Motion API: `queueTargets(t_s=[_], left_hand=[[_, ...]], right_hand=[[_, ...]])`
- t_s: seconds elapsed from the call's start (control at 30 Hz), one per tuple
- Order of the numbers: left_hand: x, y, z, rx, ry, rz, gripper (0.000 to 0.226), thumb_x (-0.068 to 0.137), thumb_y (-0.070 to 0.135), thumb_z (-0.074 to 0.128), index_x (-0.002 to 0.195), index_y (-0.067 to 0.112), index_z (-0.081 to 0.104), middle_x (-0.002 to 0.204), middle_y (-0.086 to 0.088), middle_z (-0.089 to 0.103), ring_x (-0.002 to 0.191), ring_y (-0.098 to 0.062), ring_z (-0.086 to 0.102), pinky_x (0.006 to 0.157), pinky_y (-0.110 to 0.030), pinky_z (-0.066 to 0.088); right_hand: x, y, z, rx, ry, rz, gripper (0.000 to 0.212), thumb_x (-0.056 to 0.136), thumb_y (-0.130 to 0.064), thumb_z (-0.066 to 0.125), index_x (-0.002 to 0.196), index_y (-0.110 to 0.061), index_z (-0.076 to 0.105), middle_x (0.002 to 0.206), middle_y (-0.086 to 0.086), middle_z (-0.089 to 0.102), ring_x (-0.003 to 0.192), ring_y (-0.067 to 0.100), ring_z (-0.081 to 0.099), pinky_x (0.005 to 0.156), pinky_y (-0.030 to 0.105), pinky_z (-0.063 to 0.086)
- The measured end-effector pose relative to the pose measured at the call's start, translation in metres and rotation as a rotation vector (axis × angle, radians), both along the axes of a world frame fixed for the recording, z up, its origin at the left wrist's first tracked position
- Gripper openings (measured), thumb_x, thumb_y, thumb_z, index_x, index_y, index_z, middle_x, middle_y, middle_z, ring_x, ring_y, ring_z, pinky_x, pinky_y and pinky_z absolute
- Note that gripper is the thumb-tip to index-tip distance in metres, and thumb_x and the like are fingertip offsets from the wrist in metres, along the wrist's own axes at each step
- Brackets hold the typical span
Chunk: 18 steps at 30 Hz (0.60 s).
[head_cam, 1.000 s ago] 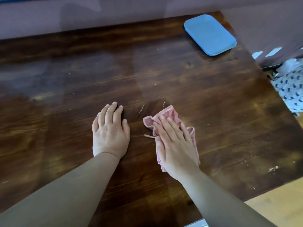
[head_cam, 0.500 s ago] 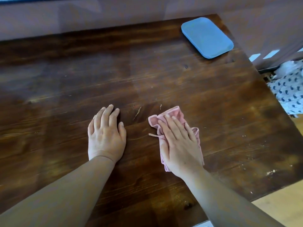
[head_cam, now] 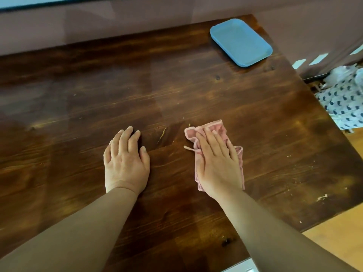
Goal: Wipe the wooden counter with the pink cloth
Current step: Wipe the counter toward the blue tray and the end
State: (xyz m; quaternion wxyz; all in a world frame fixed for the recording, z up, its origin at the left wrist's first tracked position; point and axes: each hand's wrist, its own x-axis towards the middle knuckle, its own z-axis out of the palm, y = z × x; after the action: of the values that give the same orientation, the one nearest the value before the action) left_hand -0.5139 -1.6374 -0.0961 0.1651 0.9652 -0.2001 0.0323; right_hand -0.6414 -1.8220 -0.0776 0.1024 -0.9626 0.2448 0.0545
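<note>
- On the table, well short of the blue tray, the pink cloth lies bunched under the right hand, fingers straight, pressing.
- Left hand rests flat beside it.
- Best to keep even pressure and sweep toward the crumbs.

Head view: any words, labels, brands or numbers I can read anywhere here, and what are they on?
None can be read.
Blue tray: plain, no marking.
Pink cloth under the right hand: no tag text visible.
Wooden counter: only grain, scratches and crumbs.
Patterned fabric at right: dark printed shapes, not letters.
</note>
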Motion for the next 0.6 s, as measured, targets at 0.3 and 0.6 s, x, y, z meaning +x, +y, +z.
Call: queueTargets(t_s=[0.3,0.6], left_hand=[[-0.002,-0.002,0.006,0.010,0.037,0.001,0.045,0.097,0.029,0.048,0.141,0.017,0.047,0.152,-0.001,0.039,0.144,-0.023,0.028,0.116,-0.049,0.026],[-0.003,-0.003,0.009,0.004,0.030,-0.005,0.043,0.097,0.027,0.048,0.139,0.016,0.047,0.152,-0.001,0.039,0.144,-0.024,0.027,0.116,-0.048,0.023]], right_hand=[[-0.042,0.018,-0.004,-0.001,-0.011,-0.075,0.055,0.105,-0.043,0.004,0.159,-0.031,0.003,0.169,-0.008,0.002,0.157,0.012,0.000,0.128,0.044,0.007],[-0.020,0.004,-0.003,-0.038,-0.020,-0.234,0.057,0.102,-0.044,-0.008,0.157,-0.031,-0.008,0.170,-0.008,-0.004,0.156,0.012,-0.005,0.127,0.043,0.001]])
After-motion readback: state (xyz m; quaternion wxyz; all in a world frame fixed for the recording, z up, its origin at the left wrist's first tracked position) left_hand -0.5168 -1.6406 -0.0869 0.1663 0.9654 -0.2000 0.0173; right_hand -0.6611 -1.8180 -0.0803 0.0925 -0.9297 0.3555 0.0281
